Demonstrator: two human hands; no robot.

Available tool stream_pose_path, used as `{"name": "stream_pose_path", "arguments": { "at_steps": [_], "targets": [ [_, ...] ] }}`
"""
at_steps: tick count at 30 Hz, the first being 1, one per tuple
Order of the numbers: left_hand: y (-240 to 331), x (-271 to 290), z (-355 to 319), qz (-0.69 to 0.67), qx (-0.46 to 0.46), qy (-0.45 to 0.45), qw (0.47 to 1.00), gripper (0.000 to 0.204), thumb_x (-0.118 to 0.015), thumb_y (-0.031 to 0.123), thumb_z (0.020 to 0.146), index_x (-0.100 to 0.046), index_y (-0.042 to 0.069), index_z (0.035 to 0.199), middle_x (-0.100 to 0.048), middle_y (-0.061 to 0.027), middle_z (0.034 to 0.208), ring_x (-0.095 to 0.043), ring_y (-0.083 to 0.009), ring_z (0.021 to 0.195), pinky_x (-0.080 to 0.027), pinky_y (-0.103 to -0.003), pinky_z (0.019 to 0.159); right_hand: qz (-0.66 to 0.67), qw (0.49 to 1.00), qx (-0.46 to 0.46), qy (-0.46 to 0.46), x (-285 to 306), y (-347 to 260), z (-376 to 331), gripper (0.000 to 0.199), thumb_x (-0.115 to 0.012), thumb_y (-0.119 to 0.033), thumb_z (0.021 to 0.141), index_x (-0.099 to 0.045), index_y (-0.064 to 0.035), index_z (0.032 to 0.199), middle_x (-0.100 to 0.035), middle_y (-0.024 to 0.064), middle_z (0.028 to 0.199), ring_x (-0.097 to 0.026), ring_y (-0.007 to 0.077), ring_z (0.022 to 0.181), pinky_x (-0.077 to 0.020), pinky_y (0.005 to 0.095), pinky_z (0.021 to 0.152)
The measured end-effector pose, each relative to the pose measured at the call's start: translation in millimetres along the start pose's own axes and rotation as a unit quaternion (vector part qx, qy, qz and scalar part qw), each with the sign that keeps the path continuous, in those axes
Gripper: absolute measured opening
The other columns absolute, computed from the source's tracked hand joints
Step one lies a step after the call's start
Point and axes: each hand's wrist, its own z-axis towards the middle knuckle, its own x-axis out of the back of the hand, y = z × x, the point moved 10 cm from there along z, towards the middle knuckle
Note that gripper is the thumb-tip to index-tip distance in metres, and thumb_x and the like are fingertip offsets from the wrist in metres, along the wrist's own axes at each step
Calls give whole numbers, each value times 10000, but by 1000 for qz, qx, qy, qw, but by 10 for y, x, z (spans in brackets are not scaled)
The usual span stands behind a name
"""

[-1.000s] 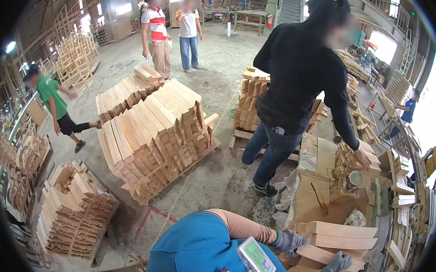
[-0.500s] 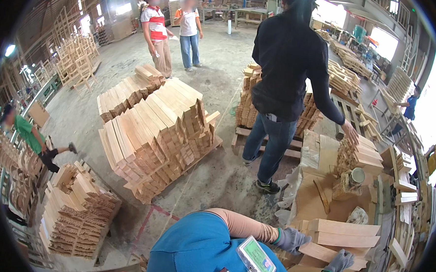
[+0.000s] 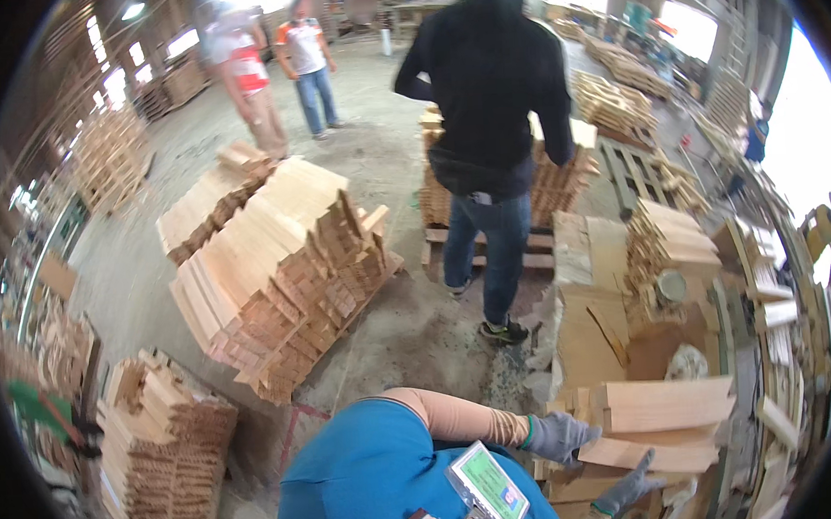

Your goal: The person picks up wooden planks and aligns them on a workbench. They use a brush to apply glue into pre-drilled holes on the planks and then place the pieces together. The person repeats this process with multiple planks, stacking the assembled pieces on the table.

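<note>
Both of my hands wear grey gloves at the worktable in the lower right. My left hand (image 3: 556, 438) closes on the left end of a pale wooden board (image 3: 651, 454) lying on other boards. Below that board's front edge is my right hand (image 3: 631, 488), open with its fingers apart, one fingertip at the edge. Just beyond lies another pale board (image 3: 667, 404), with more pieces partly hidden under and beside my hands.
A metal can (image 3: 670, 288) and a stack of wood pieces (image 3: 675, 236) stand farther along the table, with a thin stick (image 3: 607, 337) on brown sheeting. A person in black (image 3: 491, 96) stands beyond. Large wood stacks (image 3: 284, 257) occupy the floor to the left.
The board has settled flatter, and my right hand has loosened from its front edge, fingers spreading. The person in black has drawn an arm back from the wood stack. My view has shifted.
</note>
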Motion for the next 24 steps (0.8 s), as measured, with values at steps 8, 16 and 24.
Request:
{"name": "stream_pose_path", "arguments": {
  "at_steps": [8,16,24],
  "targets": [
    [580,-123,-146,-24,-17,-275,961,800,-663,554,773,-379,87,1357,-643,-223,977,-631,-395,916,-488,-459,789,157,987,12,6,209,406,2,582,-695,-120,768,-446,27,1273,-524,126,1217,-510,238,1095,-403,347,967],
    [1093,-94,250,-35,-180,-207,961,486,-705,390,800,-582,62,1136,-643,-135,818,-640,-338,750,-494,-430,629,113,988,-3,101,805,802,-130,611,-718,-125,784,-399,19,1285,-561,118,1144,-572,191,993,-481,302,861],
    [871,498,935,108,-189,9,976,675,-743,399,747,-505,37,1265,-542,-186,1185,-511,-352,1111,-419,-448,902,133,977,-4,169,1076,1226,-54,733,-740,-250,770,-370,7,1348,-562,148,1163,-574,254,1023,-480,344,877]
  ]
}}
